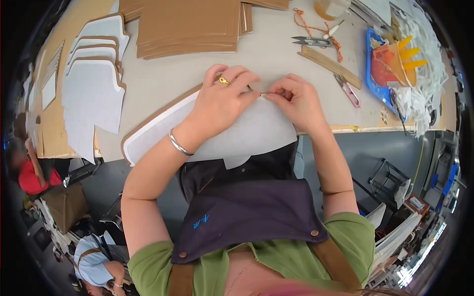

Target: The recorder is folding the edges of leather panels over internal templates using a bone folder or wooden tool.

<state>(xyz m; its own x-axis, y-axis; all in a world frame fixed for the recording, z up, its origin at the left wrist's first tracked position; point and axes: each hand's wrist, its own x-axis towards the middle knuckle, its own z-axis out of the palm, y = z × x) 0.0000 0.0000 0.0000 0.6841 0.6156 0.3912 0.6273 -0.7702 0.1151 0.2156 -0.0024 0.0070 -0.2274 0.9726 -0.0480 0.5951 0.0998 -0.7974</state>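
Note:
A curved brown panel with a white backing sheet [237, 133] lies across the table's near edge, its lower part hanging over my dark apron. My left hand [217, 106] rests over the panel's far edge, with thumb and forefinger pinched on that edge and the other fingers bent above it. Just to its right, my right hand [298, 101] is closed, thumb against forefinger at the same edge. Between the two pinches shows a small dark bit of the rim, too small to make out. The panel's brown border shows along its left side.
Brown panels [187, 24] are stacked at the back; white-backed pieces [91, 93] overlap on the left. At right lie thread snips [312, 42], pink-handled snips [348, 92], a wooden strip [330, 66], orange cord [302, 20] and a blue tray [375, 89] beside white strips [419, 93].

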